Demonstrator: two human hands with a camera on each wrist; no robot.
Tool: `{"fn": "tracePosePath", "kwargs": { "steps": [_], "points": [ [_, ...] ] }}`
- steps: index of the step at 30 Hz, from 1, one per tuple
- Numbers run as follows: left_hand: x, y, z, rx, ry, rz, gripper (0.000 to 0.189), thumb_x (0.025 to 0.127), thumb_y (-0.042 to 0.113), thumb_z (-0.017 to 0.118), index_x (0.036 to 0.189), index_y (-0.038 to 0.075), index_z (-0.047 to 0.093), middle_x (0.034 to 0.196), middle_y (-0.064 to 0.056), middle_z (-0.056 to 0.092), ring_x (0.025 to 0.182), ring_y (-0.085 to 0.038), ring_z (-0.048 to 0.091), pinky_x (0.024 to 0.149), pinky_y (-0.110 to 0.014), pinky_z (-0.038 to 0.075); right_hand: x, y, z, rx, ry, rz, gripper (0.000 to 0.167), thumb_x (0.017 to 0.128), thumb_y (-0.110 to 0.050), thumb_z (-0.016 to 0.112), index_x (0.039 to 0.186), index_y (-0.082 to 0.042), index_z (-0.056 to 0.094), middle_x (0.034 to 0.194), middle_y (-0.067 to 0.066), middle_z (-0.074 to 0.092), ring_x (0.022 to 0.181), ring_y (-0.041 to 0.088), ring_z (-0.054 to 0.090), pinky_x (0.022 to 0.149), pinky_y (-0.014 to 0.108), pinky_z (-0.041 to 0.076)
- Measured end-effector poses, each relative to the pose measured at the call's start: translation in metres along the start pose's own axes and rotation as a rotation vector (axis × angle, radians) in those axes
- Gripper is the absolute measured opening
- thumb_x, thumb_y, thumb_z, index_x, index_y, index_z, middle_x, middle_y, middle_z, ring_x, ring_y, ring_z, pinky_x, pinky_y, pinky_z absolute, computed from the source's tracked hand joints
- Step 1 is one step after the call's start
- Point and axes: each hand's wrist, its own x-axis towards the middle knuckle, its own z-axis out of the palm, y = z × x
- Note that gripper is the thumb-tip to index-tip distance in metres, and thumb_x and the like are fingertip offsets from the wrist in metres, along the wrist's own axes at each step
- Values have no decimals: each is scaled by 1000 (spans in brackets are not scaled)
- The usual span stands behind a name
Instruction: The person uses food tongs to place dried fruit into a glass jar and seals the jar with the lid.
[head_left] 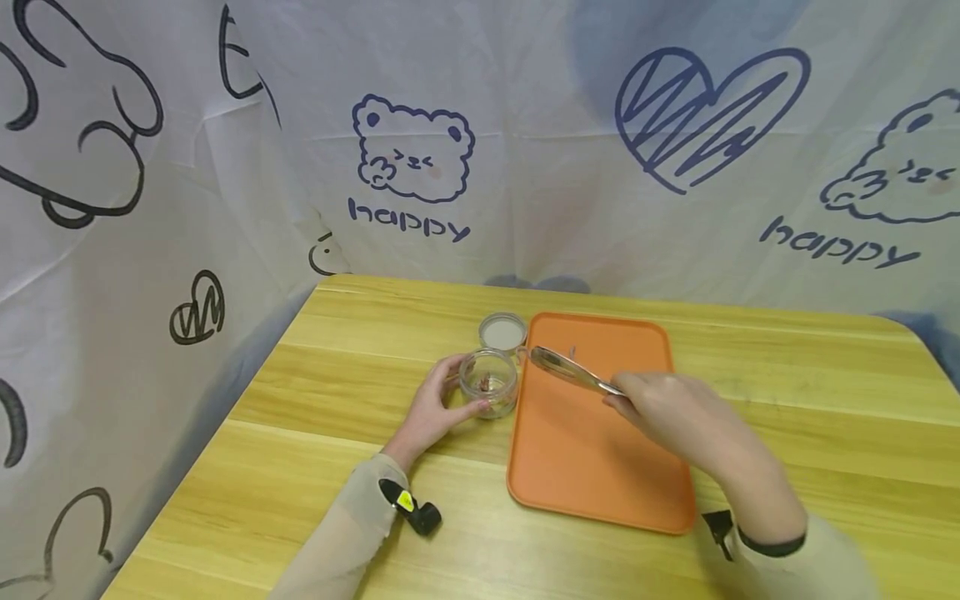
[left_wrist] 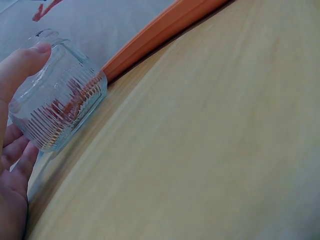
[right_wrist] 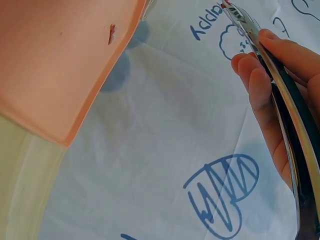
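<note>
My left hand holds a clear glass jar on the table, thumb at the near side and fingers around the far side. Dark reddish pieces lie at the bottom of the jar, behind its ribbed wall in the left wrist view. Metal tongs are gripped in my right hand above the tray, their tips pointing left toward the jar's rim. A speck of red shows at the tong tips in the right wrist view. One small reddish piece lies on the orange tray.
A round lid rests on the wooden table just behind the jar, close to the tray's left edge. White cloth with blue drawings hangs behind the table and along its left side.
</note>
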Motion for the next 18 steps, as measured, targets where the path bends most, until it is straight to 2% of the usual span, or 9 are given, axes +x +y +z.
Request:
{"fn": "tracePosePath", "kwargs": {
  "steps": [2,3,6,9,16,18],
  "points": [
    [0,0,0,1,1,1,71,78,18,81,138,11,44,136,-5,47,126,-21,45,108,-33,36,3,-1,0,9,-7,-9,38,100,-40,42,77,-11,54,60,-9,41,50,4,34,39,19,30],
    [0,0,0,2,0,2,71,78,18,81,138,11,44,136,-5,47,126,-21,45,108,-33,36,4,-2,0,12,-9,-13,38,100,-40,42,78,-11,55,60,-9,43,50,5,35,39,19,31],
    [-1,0,0,-6,-2,4,71,78,18,81,138,11,44,136,-7,46,127,-23,44,109,-35,35,9,-5,0,20,-21,-16,28,96,-32,58,78,-11,55,61,-9,45,50,5,36,39,20,33],
    [-1,0,0,-10,-3,5,71,78,18,81,138,11,44,137,-7,46,127,-23,44,109,-35,35,13,-7,2,25,-34,-16,20,85,-17,73,78,-11,55,60,-9,44,49,4,36,39,19,32],
    [-1,1,0,-5,-2,-2,70,78,17,81,138,12,44,136,-6,47,126,-21,45,108,-34,36,23,-11,7,48,-49,-23,22,85,-16,73,76,-10,54,60,-8,43,49,5,33,41,18,29],
    [-1,1,0,-7,-3,-4,70,78,17,81,138,12,44,136,-6,47,126,-21,45,108,-34,36,26,-12,9,38,-52,-31,19,86,-17,73,80,-8,57,61,-7,47,48,5,34,40,18,30]
  ]
}}
